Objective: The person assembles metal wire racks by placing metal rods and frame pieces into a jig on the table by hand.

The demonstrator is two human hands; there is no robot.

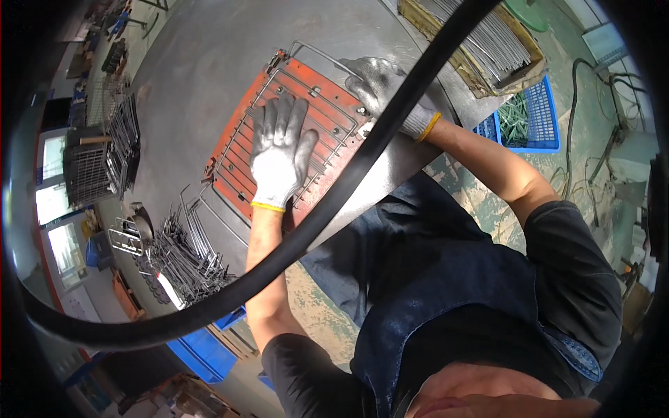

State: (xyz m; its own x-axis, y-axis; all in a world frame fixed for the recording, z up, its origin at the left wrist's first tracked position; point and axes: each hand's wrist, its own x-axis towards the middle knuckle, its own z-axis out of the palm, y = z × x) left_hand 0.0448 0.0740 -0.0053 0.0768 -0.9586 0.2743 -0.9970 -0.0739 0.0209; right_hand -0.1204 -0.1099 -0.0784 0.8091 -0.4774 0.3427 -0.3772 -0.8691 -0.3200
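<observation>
Four left fingers [283,115] stretch across wire rack [325,125]; whether right fingers [360,88] grip is unclear.

You have a gray wire rack [327,111] made of thin metal rods set in rows. It lies flat on a red plate [306,73], and your left hand [282,150] hides part of it. The plate has small metal bits along its edges. It sits slanted on the gray table [188,76]. A bent wire [327,57] pokes out past the plate's far edge.
</observation>
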